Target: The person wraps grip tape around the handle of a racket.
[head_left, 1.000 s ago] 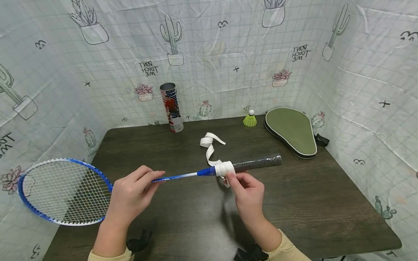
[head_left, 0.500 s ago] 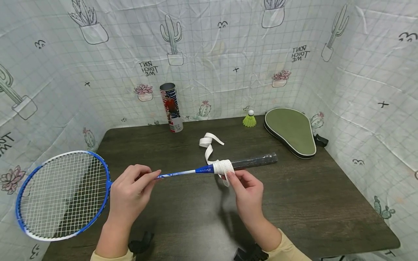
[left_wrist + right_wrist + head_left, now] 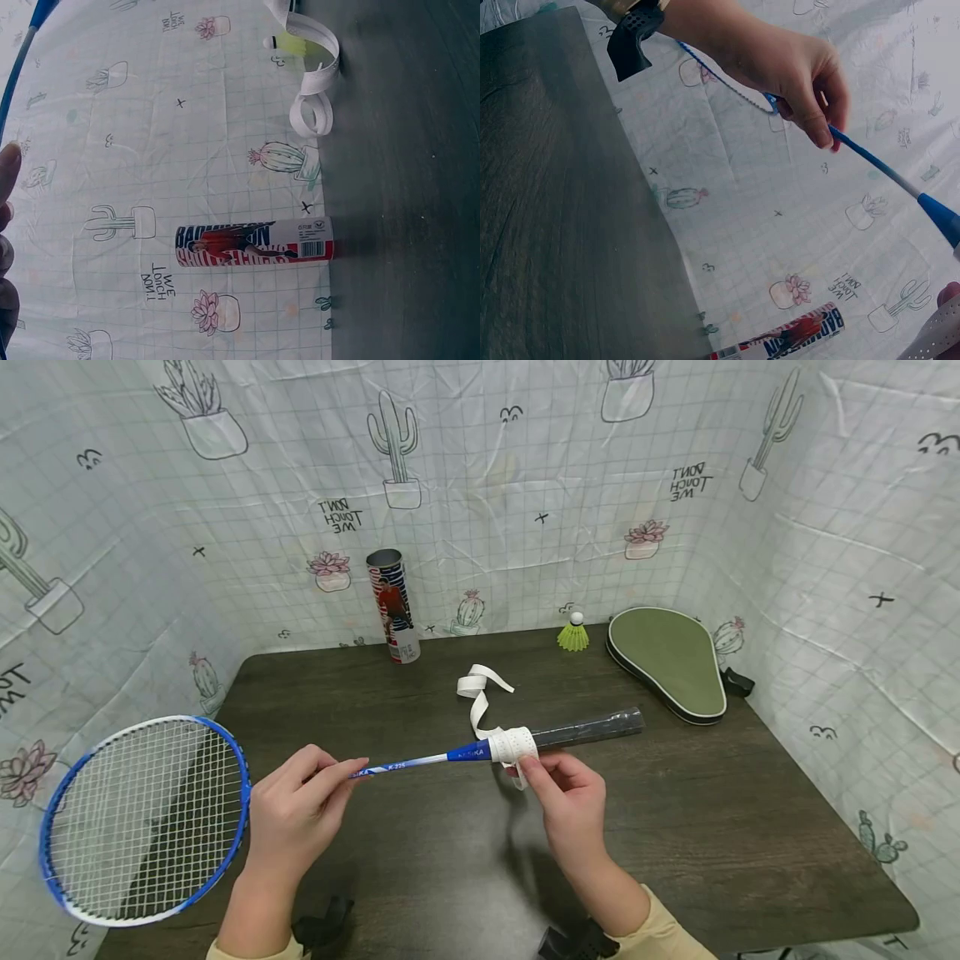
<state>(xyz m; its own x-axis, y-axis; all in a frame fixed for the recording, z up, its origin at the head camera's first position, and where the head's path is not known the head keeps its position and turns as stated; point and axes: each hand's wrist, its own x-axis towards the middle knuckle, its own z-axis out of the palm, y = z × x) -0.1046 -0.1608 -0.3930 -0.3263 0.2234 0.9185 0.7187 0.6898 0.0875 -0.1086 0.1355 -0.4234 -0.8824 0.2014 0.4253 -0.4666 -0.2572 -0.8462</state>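
Note:
A blue and white badminton racket (image 3: pixel 468 751) is held sideways above the table, its strung head at the left. My left hand (image 3: pixel 296 806) pinches the shaft near the head, thumb against fingers; the right wrist view also shows this left hand (image 3: pixel 799 86). White perforated grip tape (image 3: pixel 513 744) is wound round the front of the dark, film-covered handle (image 3: pixel 588 729). My right hand (image 3: pixel 573 802) pinches this tape from below, between thumb and fingers. The tape's loose tail (image 3: pixel 313 75) hangs in curls beyond the racket.
A shuttlecock tube (image 3: pixel 393 606) stands at the table's back edge. Farther right are a yellow shuttlecock (image 3: pixel 573 633) and a green paddle-shaped case (image 3: pixel 667 662). Printed cloth (image 3: pixel 480 468) encloses the dark wooden table (image 3: pixel 720 827) at the back and sides.
The racket has turned about its shaft, so its strings face the camera more and the shaft lettering shows. Both hands keep their hold, nearly in place.

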